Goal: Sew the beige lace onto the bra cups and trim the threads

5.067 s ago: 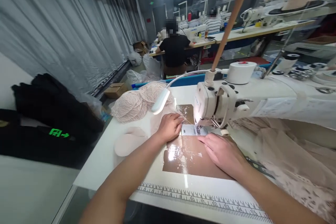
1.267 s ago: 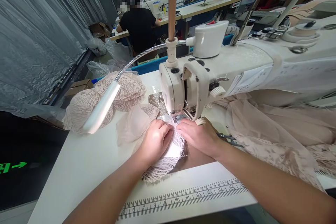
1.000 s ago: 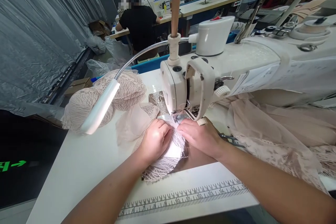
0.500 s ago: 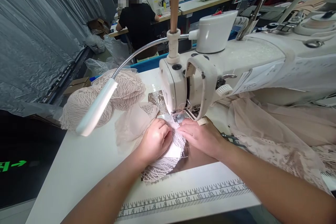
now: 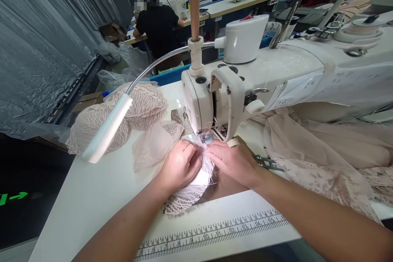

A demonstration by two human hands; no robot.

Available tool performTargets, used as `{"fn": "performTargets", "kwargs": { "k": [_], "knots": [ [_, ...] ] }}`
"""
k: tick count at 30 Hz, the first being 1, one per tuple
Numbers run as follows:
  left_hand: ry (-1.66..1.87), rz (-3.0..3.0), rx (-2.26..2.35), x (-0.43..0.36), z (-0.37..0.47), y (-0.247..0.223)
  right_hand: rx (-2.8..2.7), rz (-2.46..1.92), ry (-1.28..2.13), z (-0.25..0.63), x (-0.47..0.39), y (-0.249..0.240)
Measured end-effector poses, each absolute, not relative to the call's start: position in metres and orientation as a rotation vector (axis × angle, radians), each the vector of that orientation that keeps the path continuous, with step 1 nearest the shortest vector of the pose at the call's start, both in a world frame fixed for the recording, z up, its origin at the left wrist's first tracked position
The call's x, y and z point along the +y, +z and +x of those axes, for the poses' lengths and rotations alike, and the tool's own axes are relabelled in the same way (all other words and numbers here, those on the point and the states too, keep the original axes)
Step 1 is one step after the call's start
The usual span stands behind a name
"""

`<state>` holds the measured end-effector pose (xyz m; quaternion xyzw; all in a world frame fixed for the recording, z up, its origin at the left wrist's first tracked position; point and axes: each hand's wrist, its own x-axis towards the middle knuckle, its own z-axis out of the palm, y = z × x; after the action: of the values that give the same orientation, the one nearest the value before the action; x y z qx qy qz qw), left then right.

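A pale pink lace piece [image 5: 186, 197] lies under the needle end of a white sewing machine [image 5: 199, 102], its scalloped lower part spread toward me. My left hand [image 5: 181, 161] is closed on the lace's left side, fingers curled and thumb pressed in. On the right edge, close to the presser foot [image 5: 203, 137], my right hand [image 5: 231, 159] pinches the lace with its fingertips. Sheer fabric with a lace edge [image 5: 156, 141] trails to the left of my left hand. The exact seam under the foot is hidden by fingers and glare.
Stacked lace cups [image 5: 144, 104] lie at the left behind a bendable lamp [image 5: 107, 129]. Scissors [image 5: 268, 163] and a heap of tulle [image 5: 319, 143] are on the right. A printed ruler [image 5: 215, 233] runs along the front edge. A person in black [image 5: 158, 28] sits beyond.
The whole view has shifted slightly, with the machine a little further left in it. Both hands keep their hold on the lace, almost unmoved beside the needle.
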<state>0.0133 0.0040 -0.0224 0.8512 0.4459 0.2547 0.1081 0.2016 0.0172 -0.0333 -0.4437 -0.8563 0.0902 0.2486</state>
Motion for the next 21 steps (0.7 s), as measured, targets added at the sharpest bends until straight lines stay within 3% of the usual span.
{"fn": "performTargets", "kwargs": {
  "k": [10, 21],
  "knots": [
    [0.780, 2.521, 1.314, 0.0082, 0.0134, -0.0305, -2.331, -1.149, 0.231, 0.2004, 0.0189, -0.0329],
    [0.804, 2.508, 1.250, 0.0088, 0.0121, -0.0300, -2.477, -1.270, -0.035, 0.1939, 0.0234, -0.0359]
  ]
}}
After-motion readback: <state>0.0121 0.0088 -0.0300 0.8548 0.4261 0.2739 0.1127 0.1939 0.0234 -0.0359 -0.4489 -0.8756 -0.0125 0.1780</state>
